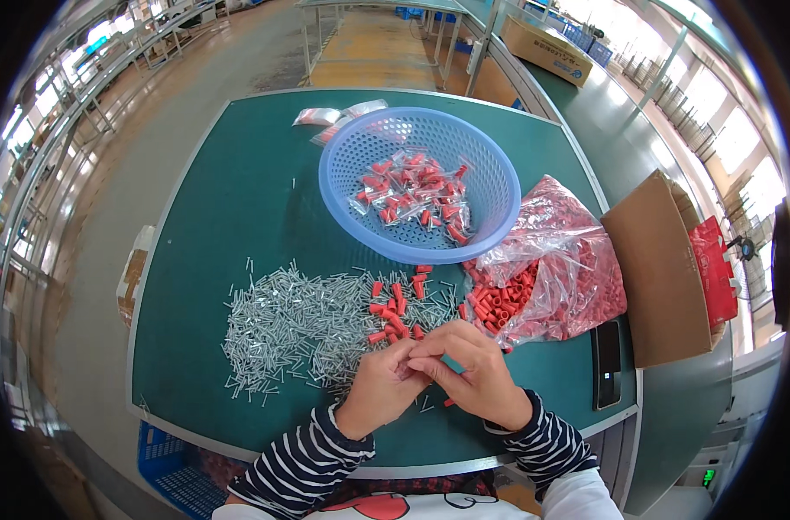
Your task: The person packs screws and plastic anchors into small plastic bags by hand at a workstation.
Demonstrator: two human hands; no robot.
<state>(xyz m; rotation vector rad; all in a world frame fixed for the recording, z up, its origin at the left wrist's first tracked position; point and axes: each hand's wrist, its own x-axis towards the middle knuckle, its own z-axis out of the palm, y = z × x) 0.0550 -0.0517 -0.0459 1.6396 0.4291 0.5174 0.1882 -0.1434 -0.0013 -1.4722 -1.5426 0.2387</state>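
My left hand (pixel 381 386) and my right hand (pixel 471 371) meet over the near part of the green table, fingers closed and touching each other. What they pinch, if anything, is hidden behind the fingers. Just beyond the fingertips lie several loose red plastic caps (pixel 395 319), hollow and tapered. To the left spreads a wide heap of silver screws (pixel 282 325), which runs under the caps. A clear plastic bag full of red caps (pixel 577 269) lies open to the right, its mouth toward my hands.
A blue perforated basket (pixel 343 208) holds small clear packets of red caps. More packets (pixel 317 116) lie behind it. A phone (pixel 606 364) and a cardboard box (pixel 659 269) are at the right. A dark blue crate (pixel 174 468) sits below the table's near left edge.
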